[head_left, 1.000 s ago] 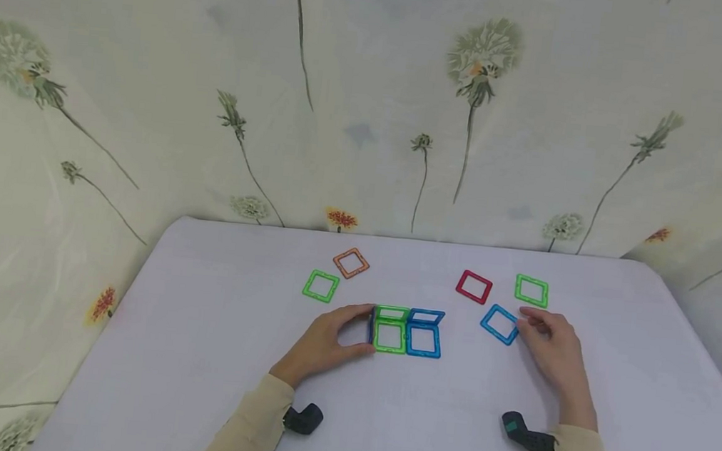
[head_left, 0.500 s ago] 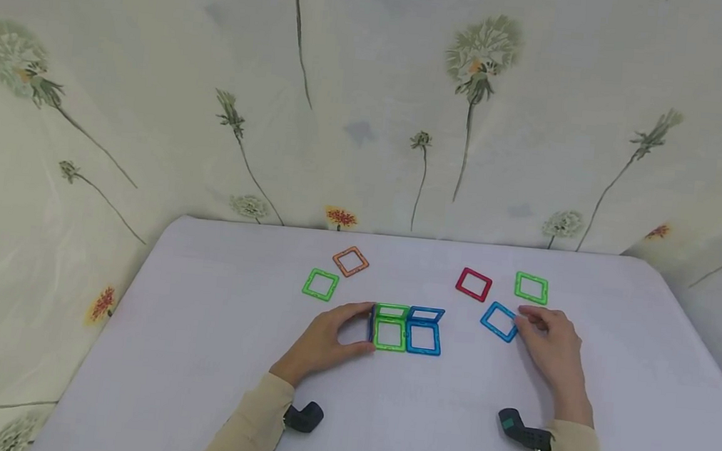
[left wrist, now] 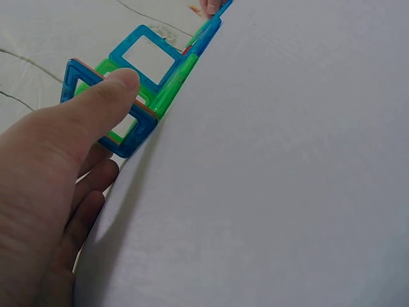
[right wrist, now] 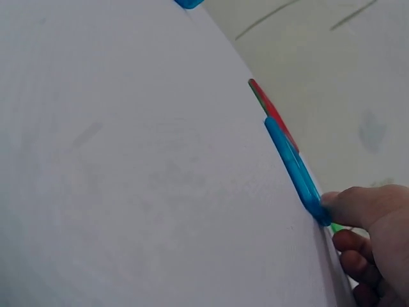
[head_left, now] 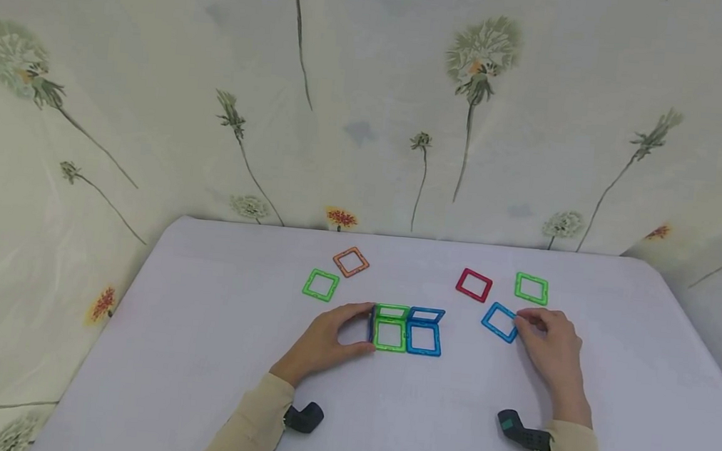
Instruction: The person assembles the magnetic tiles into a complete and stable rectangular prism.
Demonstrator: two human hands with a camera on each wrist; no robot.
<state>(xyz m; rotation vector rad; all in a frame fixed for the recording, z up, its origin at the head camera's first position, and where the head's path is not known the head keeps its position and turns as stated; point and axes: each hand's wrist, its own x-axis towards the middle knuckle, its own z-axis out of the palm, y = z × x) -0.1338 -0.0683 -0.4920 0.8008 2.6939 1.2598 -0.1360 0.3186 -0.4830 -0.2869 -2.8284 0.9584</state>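
Square magnetic tiles form a small structure in the middle of the table in the head view. A green tile (head_left: 389, 350) and a blue tile (head_left: 423, 352) lie flat side by side, with a green tile (head_left: 393, 306) and a blue tile (head_left: 427, 310) standing along their far edges. At the left end my left hand (head_left: 318, 343) holds an upright blue tile (left wrist: 133, 146), thumb and fingers spread along its edges. Further right, my right hand (head_left: 556, 350) pinches the corner of another blue tile (head_left: 495, 329). This tile lies almost flat; the fingers partly hide its corner.
Behind the right hand lie a red tile (head_left: 462, 287) and a green tile (head_left: 531, 300). An orange tile (head_left: 339, 266) and a green tile (head_left: 319, 296) lie at the back left. A floral curtain (head_left: 365, 176) hangs behind the white table (head_left: 433, 432).
My right hand has shifted slightly left at the blue tile's corner. My left hand keeps its place at the structure, and the other tiles stay where they were.
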